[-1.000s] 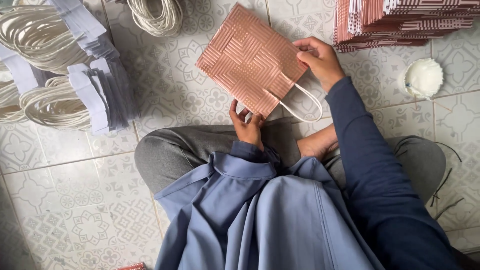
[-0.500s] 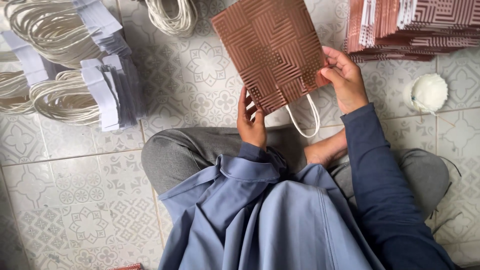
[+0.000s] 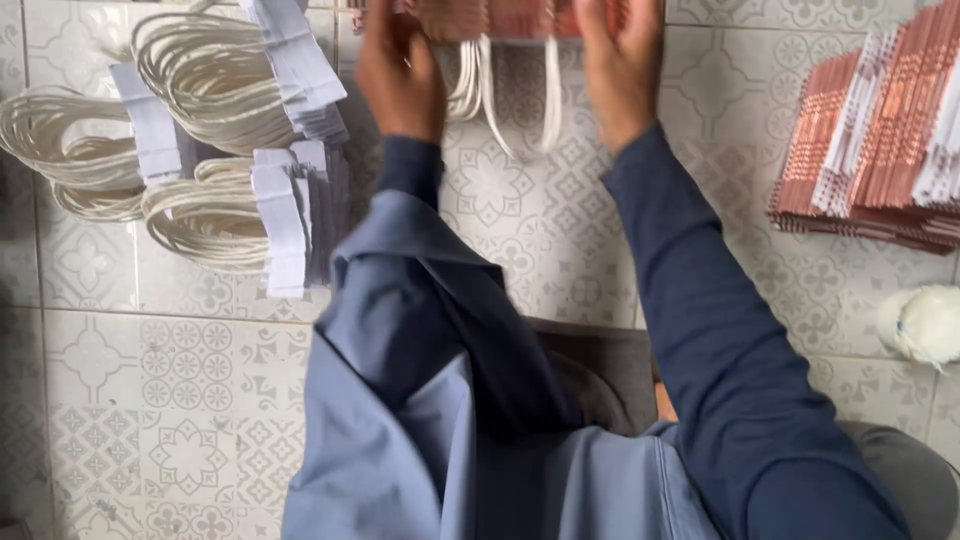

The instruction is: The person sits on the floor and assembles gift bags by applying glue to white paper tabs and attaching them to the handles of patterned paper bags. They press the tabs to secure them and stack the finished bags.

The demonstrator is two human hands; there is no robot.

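Both hands grip a pink paper bag at the floor's far edge

The left hand [image 3: 400, 75] and right hand [image 3: 620, 65] each pinch a side of the paper bag [image 3: 500, 18], its cord handle [image 3: 520, 100] dangling. It looks light, thin and easily creased (best held by its folded side edges). Bundled handles [image 3: 215, 150] lie left, stacked bags [image 3: 880, 150] right.

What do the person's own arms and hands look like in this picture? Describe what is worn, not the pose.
Both arms wear long dark navy sleeves that end at the wrists, under a lighter grey-blue garment across the shoulders. The left hand and right hand are bare: no gloves, rings or watch show.
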